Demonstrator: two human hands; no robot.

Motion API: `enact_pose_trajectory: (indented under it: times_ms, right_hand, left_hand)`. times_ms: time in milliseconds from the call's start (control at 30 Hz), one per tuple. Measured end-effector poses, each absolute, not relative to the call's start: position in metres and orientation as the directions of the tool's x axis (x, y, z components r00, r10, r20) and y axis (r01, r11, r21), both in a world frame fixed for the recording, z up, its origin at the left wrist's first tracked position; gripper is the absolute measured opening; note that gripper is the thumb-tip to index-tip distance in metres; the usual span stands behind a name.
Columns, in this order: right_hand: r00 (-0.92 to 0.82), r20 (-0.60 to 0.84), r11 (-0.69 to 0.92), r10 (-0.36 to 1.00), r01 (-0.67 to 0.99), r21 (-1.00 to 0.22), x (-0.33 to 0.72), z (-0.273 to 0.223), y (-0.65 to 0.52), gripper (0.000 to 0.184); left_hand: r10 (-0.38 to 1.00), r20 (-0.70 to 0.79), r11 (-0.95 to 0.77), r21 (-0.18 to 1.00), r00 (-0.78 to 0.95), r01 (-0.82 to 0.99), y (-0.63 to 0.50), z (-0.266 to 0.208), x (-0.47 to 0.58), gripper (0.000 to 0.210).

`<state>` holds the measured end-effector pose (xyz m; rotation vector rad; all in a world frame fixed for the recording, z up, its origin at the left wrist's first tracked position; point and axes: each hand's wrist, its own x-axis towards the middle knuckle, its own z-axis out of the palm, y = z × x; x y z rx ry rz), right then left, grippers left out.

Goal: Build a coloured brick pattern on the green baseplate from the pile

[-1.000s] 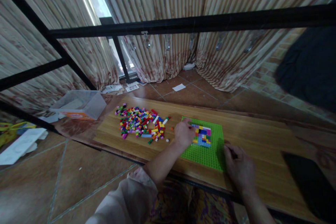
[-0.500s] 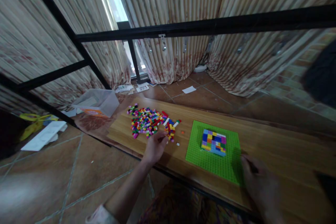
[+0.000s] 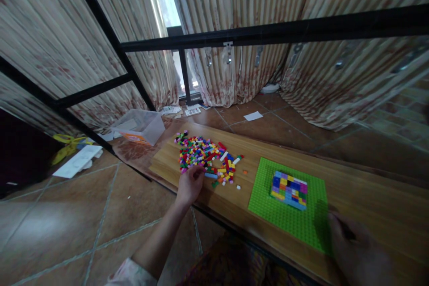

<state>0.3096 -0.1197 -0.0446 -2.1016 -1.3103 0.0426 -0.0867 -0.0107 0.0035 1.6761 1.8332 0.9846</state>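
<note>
My left hand (image 3: 191, 184) is at the near edge of a pile of small coloured toy bricks (image 3: 199, 152), fingers pinched together. A light blue brick (image 3: 211, 175) lies right by its fingertips; anything inside the pinch is hidden. On a green baseplate (image 3: 268, 203) sits a low block of multicoloured bricks (image 3: 288, 190), with a light blue row along its near side. My right hand (image 3: 358, 243) is curled at the baseplate's right edge, dim and slightly blurred. What its closed fingers hold, if anything, does not show.
The wooden board (image 3: 234, 205) carries everything, with a loose orange brick (image 3: 245, 172) and a white brick (image 3: 238, 187) between pile and baseplate. A clear plastic bin (image 3: 150, 129) stands beyond its left end. A black metal rail (image 3: 268, 33) crosses before the curtains.
The view has swung left, so the scene sits further right. My left hand has shifted left along the pile, uncovering bricks at its near right side. My right hand stays by the baseplate edge.
</note>
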Motion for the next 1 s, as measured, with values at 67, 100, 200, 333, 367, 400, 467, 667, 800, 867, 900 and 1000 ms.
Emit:
enact_pose_trajectory:
  times_ms: [67, 100, 200, 333, 367, 400, 467, 667, 800, 867, 900, 1000]
  right_hand:
    - [0.506, 0.301, -0.295, 0.808, 0.79, -0.537, 0.31, -0.044, -0.119, 0.045]
    - [0.509, 0.299, -0.3, 0.807, 0.79, -0.535, 0.31, -0.044, -0.119, 0.046]
    - [0.502, 0.294, -0.297, 0.813, 0.793, -0.531, 0.311, -0.044, -0.118, 0.047]
    - [0.492, 0.299, -0.282, 0.818, 0.795, -0.536, 0.312, -0.045, -0.118, 0.046]
    - [0.491, 0.296, -0.282, 0.819, 0.794, -0.539, 0.312, -0.045, -0.118, 0.046]
    - [0.493, 0.293, -0.284, 0.819, 0.792, -0.54, 0.312, -0.045, -0.118, 0.047]
    - [0.5, 0.291, -0.293, 0.816, 0.79, -0.538, 0.311, -0.045, -0.118, 0.048]
    - [0.497, 0.296, -0.283, 0.816, 0.789, -0.545, 0.309, -0.044, -0.119, 0.045]
    - [0.498, 0.297, -0.29, 0.815, 0.794, -0.535, 0.309, -0.044, -0.119, 0.045]
    - [0.502, 0.304, -0.298, 0.81, 0.798, -0.523, 0.309, -0.044, -0.119, 0.045]
    - [0.5, 0.307, -0.296, 0.81, 0.8, -0.521, 0.309, -0.044, -0.119, 0.045]
    - [0.495, 0.291, -0.29, 0.818, 0.794, -0.534, 0.31, -0.044, -0.119, 0.045]
  left_hand:
    - [0.981, 0.133, -0.005, 0.751, -0.144, 0.66, -0.01, 0.001, -0.086, 0.02]
    - [0.981, 0.133, -0.005, 0.745, -0.142, 0.667, -0.01, 0.0, -0.086, 0.02]
    - [0.981, 0.135, -0.004, 0.733, -0.14, 0.681, -0.01, -0.002, -0.086, 0.02]
    - [0.98, 0.149, -0.021, 0.733, -0.129, 0.68, -0.009, -0.002, -0.086, 0.019]
    - [0.981, 0.15, -0.024, 0.73, -0.125, 0.683, -0.009, -0.002, -0.086, 0.019]
    - [0.981, 0.149, -0.024, 0.726, -0.123, 0.687, -0.009, -0.002, -0.086, 0.019]
    - [0.983, 0.144, -0.022, 0.722, -0.118, 0.692, -0.009, -0.002, -0.086, 0.02]
    - [0.978, 0.167, -0.045, 0.749, -0.123, 0.661, -0.013, -0.004, -0.087, 0.02]
    - [0.967, 0.225, -0.083, 0.714, -0.116, 0.695, -0.017, -0.009, -0.085, 0.019]
    - [0.959, 0.266, -0.111, 0.664, -0.095, 0.739, -0.019, -0.011, -0.082, 0.018]
    - [0.957, 0.279, -0.121, 0.634, -0.08, 0.764, -0.02, -0.011, -0.081, 0.017]
    - [0.958, 0.282, -0.116, 0.558, -0.057, 0.821, -0.022, -0.013, -0.077, 0.016]
